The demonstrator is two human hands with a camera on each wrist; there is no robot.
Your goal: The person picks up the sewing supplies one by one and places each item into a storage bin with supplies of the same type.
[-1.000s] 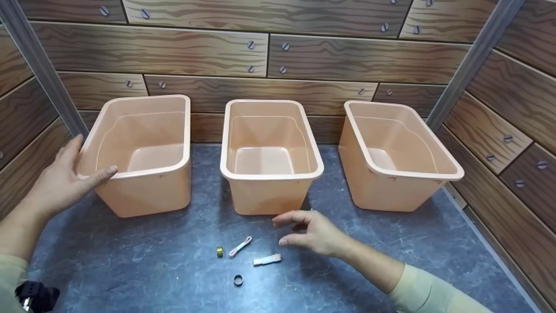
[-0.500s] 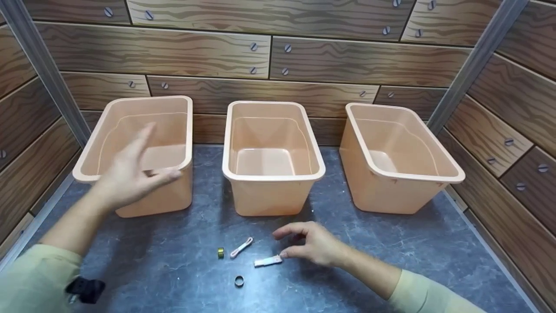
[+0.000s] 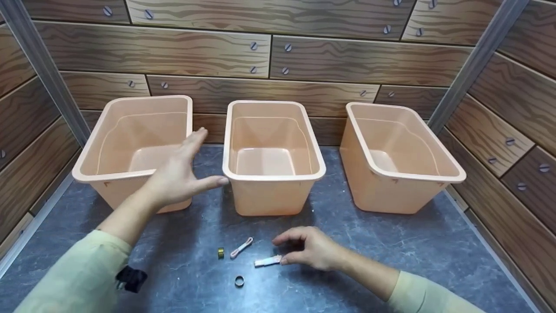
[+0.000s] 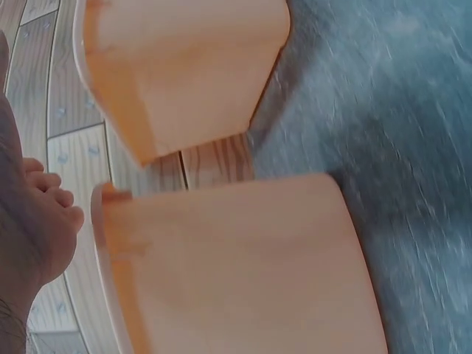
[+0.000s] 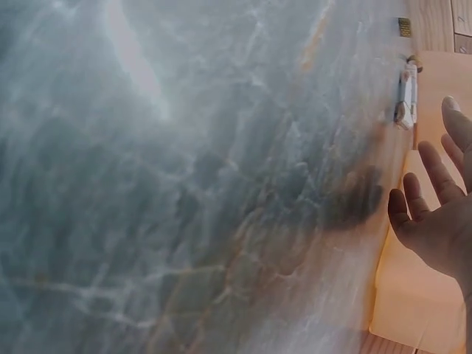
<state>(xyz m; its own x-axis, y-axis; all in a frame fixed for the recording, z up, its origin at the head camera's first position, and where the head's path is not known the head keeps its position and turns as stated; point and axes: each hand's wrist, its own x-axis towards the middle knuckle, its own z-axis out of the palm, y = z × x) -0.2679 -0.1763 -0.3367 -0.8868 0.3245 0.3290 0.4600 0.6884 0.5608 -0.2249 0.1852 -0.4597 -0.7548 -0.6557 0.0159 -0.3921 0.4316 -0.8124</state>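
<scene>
My left hand (image 3: 178, 174), fingers spread, hovers between the left bin (image 3: 130, 177) and the middle bin (image 3: 273, 195). Its thumb tip overlaps the middle bin's front left rim corner in the head view. My right hand (image 3: 312, 248) is low over the table with loosely bent fingers and nothing between them. Its thumb tip sits right at the end of a flat, folded whitish strip (image 3: 267, 261). Left of that lie a narrow pinkish-white looped band (image 3: 241, 248) and a small yellow-green ring-like piece (image 3: 220, 253). Closer to me is a dark metal ring (image 3: 239, 281).
A third peach plastic bin (image 3: 395, 195) stands at the right on the dark marbled table (image 3: 182, 278). Wood-patterned panels (image 3: 208, 52) close off the back and sides, with grey posts (image 3: 473, 65) at the corners.
My left hand has swept right from the left bin's outer side to the middle bin's front left corner. My right hand has lowered slightly toward the whitish strip.
</scene>
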